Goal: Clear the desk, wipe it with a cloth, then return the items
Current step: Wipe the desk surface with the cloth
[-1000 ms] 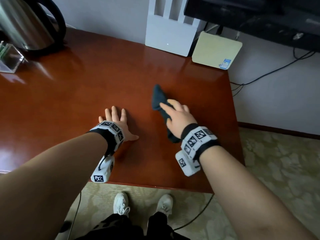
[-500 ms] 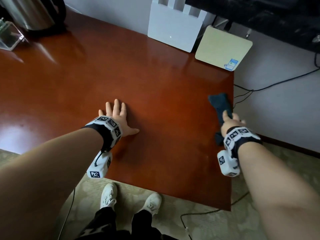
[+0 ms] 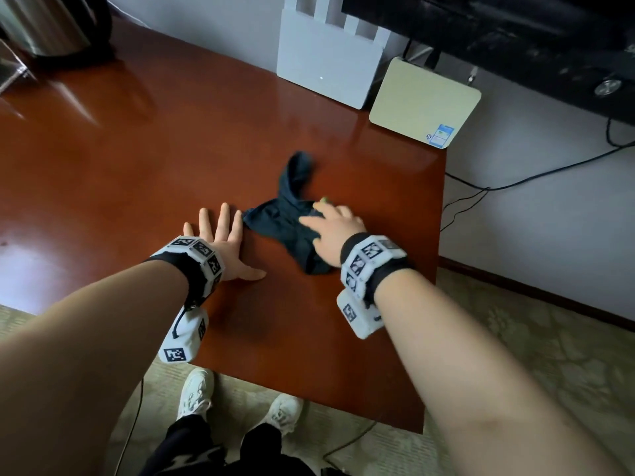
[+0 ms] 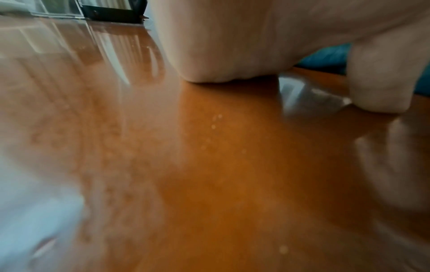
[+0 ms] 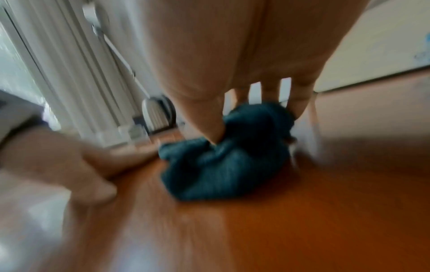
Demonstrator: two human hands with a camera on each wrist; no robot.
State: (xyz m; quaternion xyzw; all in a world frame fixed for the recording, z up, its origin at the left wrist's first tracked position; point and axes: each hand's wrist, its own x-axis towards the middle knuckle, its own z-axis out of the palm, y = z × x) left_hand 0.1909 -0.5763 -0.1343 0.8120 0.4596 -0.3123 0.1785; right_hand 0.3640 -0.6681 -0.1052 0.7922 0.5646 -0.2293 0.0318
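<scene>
From the head view: one dark cloth (image 3: 292,221) on the red-brown surface (image 3: 137,149), pressed under the right hand (image 3: 335,228) with straight fingers. Left hand (image 3: 223,245) flat, grip wide, just beside it. Only here: two boxes (image 3: 328,60) at the wall. Right wrist view blurry.

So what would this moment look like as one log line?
step: wiping desk | right hand: pressing cloth | left hand: flat on desk

Home or hotel room, wooden desk (image 3: 171,149), router (image 3: 330,67), kettle (image 3: 44,25)
</scene>
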